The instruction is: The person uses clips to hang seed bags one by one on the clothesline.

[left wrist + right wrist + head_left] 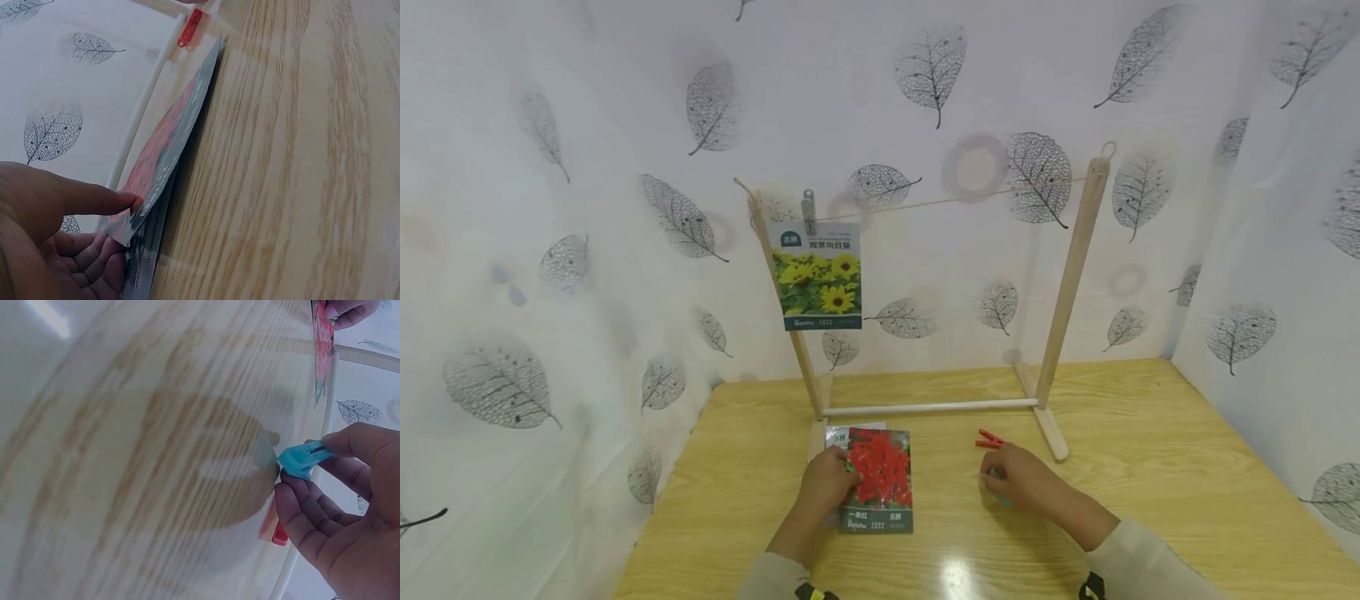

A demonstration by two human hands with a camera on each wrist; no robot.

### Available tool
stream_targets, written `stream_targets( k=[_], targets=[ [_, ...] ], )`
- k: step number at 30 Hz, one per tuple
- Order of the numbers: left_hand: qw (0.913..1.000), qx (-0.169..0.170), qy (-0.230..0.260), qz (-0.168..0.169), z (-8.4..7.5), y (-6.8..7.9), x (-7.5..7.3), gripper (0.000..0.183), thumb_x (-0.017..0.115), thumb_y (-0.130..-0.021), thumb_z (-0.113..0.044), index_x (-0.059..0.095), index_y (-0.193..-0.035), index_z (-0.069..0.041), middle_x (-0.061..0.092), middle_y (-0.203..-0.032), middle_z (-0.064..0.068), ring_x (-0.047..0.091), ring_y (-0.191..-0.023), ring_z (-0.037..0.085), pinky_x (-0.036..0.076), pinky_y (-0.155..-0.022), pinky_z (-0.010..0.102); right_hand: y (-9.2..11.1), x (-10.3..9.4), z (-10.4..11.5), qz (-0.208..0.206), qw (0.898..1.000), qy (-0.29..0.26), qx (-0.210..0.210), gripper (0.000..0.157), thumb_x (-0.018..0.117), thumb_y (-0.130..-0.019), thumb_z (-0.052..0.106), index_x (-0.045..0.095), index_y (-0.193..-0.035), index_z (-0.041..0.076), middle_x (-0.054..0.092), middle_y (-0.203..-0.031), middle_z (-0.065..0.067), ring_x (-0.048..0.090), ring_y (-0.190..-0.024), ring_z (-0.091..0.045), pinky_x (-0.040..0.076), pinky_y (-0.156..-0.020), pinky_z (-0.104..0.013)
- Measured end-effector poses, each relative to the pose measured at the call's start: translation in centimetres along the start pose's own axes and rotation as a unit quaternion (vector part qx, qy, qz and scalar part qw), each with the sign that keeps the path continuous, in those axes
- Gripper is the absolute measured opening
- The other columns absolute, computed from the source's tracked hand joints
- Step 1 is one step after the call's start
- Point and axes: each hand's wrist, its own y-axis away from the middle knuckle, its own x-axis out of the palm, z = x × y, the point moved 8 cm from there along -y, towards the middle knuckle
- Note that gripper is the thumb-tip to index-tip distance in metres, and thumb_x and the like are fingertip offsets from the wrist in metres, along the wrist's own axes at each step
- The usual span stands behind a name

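Left fingers (94,197) pinch red-flower packet (882,467) edge; tabletop (946,479) rightward.

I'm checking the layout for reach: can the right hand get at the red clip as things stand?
Probably yes: the red clip lies on the table just beyond the right hand, with nothing visible between them. That hand pinches a turquoise clip, which it would likely need to put down first.

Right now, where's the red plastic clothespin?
In the head view, the red plastic clothespin lies right of centre, beyond the right hand, in front of the white rod.
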Motion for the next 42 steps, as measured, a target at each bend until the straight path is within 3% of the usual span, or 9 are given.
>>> stream_targets(
  k=[6,15,22,29,35,42],
  targets=[
    [0.9996,-0.011,0.024,0.004,0.3,0.1,0.2,0.031,0.078,-0.072,-0.011,0.063,-0.097,-0.001,0.067,-0.083,0.009,0.058,-0.072,0.019,0.051,-0.068,0.036,0.2,0.2,0.1,0.006,1.000,-0.013,0.002,0.008,0.068,-0.096,0.017,0.073,-0.093,0.011,0.063,-0.099,-0.002,0.055,-0.083,-0.006,0.048,-0.069,-0.021],
    [0.9966,-0.014,0.079,0.019,0.3,0.5,0.6,0.028,0.076,-0.078,-0.010,0.063,-0.102,-0.002,0.063,-0.081,0.006,0.056,-0.070,0.017,0.046,-0.061,0.031,0.3,0.3,0.0,0.005,1.000,-0.024,0.004,0.013,0.064,-0.097,0.012,0.072,-0.107,0.010,0.064,-0.114,-0.014,0.056,-0.078,0.000,0.050,-0.066,-0.020],
    [0.9927,-0.024,0.114,0.032,0.5,0.5,0.7,0.026,0.074,-0.079,-0.008,0.061,-0.101,0.000,0.062,-0.081,0.007,0.055,-0.064,0.015,0.048,-0.056,0.028,0.2,-0.1,0.0,-0.010,1.000,-0.009,0.003,0.016,0.062,-0.099,0.012,0.074,-0.108,0.010,0.063,-0.102,-0.004,0.044,-0.071,0.001,0.044,-0.062,-0.020],
    [0.9878,-0.031,0.147,0.042,0.9,0.3,0.9,0.026,0.070,-0.083,-0.004,0.060,-0.106,0.001,0.062,-0.087,0.008,0.056,-0.065,0.014,0.052,-0.060,0.028,0.3,-0.6,0.4,-0.026,1.000,0.006,-0.004,0.016,0.063,-0.099,0.014,0.075,-0.107,0.010,0.066,-0.103,-0.001,0.056,-0.087,-0.007,0.050,-0.069,-0.022],
    [0.9853,-0.028,0.161,0.049,0.7,0.5,0.8,0.025,0.069,-0.085,-0.003,0.060,-0.108,0.003,0.062,-0.091,0.010,0.058,-0.069,0.015,0.053,-0.064,0.030,0.3,-0.6,0.3,-0.032,0.999,0.002,0.004,0.018,0.062,-0.100,0.016,0.074,-0.110,0.009,0.066,-0.107,-0.005,0.056,-0.084,-0.006,0.050,-0.067,-0.022],
    [0.9814,-0.027,0.177,0.068,0.4,0.7,0.6,0.027,0.066,-0.089,-0.003,0.059,-0.113,0.006,0.063,-0.092,0.011,0.060,-0.065,0.015,0.056,-0.060,0.029,0.4,-0.4,-0.5,-0.033,0.998,-0.029,0.045,0.024,0.061,-0.101,0.019,0.067,-0.117,0.002,0.065,-0.113,-0.010,0.064,-0.088,-0.013,0.053,-0.069,-0.019]
  ],
)
